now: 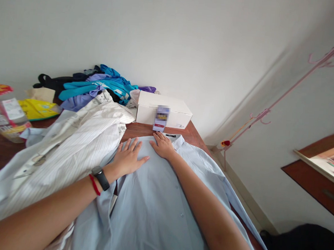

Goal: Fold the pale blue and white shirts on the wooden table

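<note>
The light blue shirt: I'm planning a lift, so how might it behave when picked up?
The light blue shirt would probably be floppy, as its cloth lies in soft creases. It's likely light, as the fabric looks thin.

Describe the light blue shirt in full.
The light blue shirt looks like thin cotton, lightly creased, with small front buttons, a dark collar label and a long sleeve stretched out at right. It lies spread on the brown table, collar toward the white box. The left hand and right hand appear to rest palm-down near its top.
</note>
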A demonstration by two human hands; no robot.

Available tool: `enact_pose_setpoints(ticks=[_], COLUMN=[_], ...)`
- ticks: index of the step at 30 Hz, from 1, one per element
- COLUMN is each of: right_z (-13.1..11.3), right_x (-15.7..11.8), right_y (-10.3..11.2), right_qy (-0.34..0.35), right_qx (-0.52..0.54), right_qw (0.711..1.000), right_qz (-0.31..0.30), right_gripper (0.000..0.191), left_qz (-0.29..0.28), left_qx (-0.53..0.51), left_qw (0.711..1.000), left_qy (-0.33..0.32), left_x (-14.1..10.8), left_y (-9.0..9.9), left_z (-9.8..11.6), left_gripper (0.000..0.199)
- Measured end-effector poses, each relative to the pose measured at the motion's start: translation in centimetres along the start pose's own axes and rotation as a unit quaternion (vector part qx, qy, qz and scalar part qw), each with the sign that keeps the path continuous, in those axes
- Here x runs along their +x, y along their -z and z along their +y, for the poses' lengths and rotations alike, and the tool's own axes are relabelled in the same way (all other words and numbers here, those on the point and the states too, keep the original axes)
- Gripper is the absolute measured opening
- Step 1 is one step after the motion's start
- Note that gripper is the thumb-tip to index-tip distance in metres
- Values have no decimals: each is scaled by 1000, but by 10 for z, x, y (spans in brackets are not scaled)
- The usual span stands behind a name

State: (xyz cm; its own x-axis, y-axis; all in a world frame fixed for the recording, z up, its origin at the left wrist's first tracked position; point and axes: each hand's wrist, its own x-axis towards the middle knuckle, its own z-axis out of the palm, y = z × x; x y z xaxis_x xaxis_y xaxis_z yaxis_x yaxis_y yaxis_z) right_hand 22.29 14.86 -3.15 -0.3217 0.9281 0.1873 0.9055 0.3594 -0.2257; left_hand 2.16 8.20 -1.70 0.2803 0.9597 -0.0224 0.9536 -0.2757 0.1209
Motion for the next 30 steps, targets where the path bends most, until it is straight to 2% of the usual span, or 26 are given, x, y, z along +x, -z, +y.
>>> enact_pose_setpoints(ticks=[21, 25, 27, 28, 30], right_z=[0, -1, 3, 7, 21], right_x=[0, -1, 1, 1, 2], right_y=[-2, 6, 17, 24, 38], right_qy=[-7, 15, 26, 9, -70], right_qx=[1, 36, 71, 84, 94], right_qw=[1000, 999, 996, 994, 982], right_qz=[-1, 6, 38, 70, 150], right_gripper=[61, 62, 54, 48, 39], left_qz=[4, 0, 0, 1, 1], left_qx=[-5, -7, -7, -7, -11], left_qw=[1000, 1000, 1000, 1000, 1000], left_qy=[0, -1, -2, -2, -3], left_x=[0, 0, 0, 0, -1], left_y=[-1, -1, 0, 0, 1], left_z=[0, 0, 0, 0, 0], left_gripper=[87, 88, 88, 88, 88])
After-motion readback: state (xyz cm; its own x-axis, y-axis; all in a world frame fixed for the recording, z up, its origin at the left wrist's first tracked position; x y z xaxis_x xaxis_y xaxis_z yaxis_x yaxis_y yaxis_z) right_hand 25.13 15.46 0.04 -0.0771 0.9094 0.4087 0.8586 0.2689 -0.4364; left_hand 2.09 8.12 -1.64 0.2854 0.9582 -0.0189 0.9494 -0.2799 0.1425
